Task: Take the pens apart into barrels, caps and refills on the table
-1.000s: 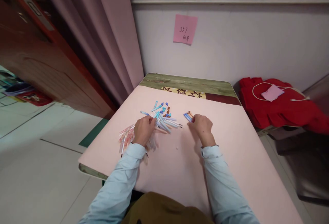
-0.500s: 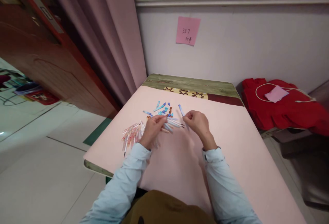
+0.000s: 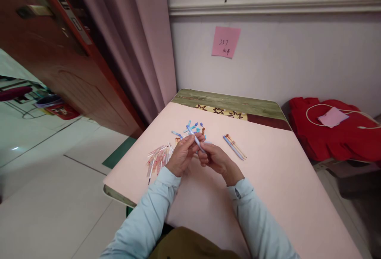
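Observation:
Both my hands meet above the middle of the pink table cover (image 3: 276, 179). My left hand (image 3: 183, 155) and my right hand (image 3: 216, 160) pinch the same slim pen (image 3: 195, 138), which tilts up and to the left with a blue tip. Behind the hands lies a scatter of small blue and brown caps (image 3: 195, 127). To the left of my left hand is a pile of pink and white pen parts (image 3: 159, 157). A small group of finished pens (image 3: 234, 146) lies to the right.
The table stands against a white wall with a pink sticky note (image 3: 226, 41). A curtain (image 3: 143, 45) and a wooden door (image 3: 50, 52) are to the left. Red cloth (image 3: 336, 134) with a white cable lies on a seat at the right.
My hands have come together over the table's middle and lifted one pen between them. The right hand left the small group of pens at the right. The camera shifted slightly.

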`<action>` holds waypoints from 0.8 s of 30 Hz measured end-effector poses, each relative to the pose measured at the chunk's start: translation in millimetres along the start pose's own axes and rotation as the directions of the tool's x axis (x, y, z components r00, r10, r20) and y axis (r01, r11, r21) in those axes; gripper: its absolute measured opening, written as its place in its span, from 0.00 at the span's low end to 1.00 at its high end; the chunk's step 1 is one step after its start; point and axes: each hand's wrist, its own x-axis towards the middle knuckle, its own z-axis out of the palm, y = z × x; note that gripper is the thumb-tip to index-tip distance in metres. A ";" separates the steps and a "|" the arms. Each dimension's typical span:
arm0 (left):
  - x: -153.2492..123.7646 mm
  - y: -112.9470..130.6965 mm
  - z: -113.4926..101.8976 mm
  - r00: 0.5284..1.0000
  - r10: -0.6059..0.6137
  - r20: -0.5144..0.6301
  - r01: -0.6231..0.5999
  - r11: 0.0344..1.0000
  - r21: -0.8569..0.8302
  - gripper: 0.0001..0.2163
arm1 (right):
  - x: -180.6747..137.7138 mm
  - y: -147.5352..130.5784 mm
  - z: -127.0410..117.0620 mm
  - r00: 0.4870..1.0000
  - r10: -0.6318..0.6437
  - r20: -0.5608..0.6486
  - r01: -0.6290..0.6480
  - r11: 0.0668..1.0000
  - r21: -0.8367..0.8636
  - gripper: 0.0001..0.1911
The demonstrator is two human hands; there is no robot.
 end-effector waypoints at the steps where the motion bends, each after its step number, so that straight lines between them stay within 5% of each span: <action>1: -0.6 1.0 -0.5 1.000 -0.006 0.019 0.005 1.000 0.010 0.15 | 1.2 1.6 0.3 0.999 0.031 0.023 -0.032 0.998 0.045 0.21; 4: -2.2 4.2 -1.7 0.998 -0.002 0.064 -0.001 0.999 0.046 0.15 | 3.4 4.3 1.6 0.995 0.084 0.056 -0.087 0.995 0.050 0.21; 8: -3.3 2.7 -1.1 0.999 -0.006 0.037 0.003 0.996 0.086 0.16 | 4.1 6.1 7.4 0.996 -0.056 -0.074 0.039 0.975 -0.220 0.22; 14: 1.8 -6.6 4.1 0.970 0.053 -0.237 -0.046 0.998 0.036 0.13 | 3.5 11.1 15.0 0.855 -0.448 -0.261 0.079 0.610 -0.788 0.14; 16: 3.3 -7.0 5.4 0.958 0.054 -0.281 -0.061 0.998 -0.018 0.13 | 4.0 11.5 14.6 0.851 -0.427 -0.306 0.049 0.644 -0.763 0.13; 20: 2.7 -6.6 5.5 0.967 0.054 -0.248 -0.065 0.997 -0.034 0.13 | 7.3 11.5 10.5 0.913 -0.221 -0.344 0.028 0.873 -0.488 0.28; 24: 2.5 -9.0 3.8 0.949 0.072 -0.306 -0.088 0.995 -0.037 0.11 | 9.9 13.1 6.1 0.884 -0.310 -0.351 0.161 0.905 -0.393 0.23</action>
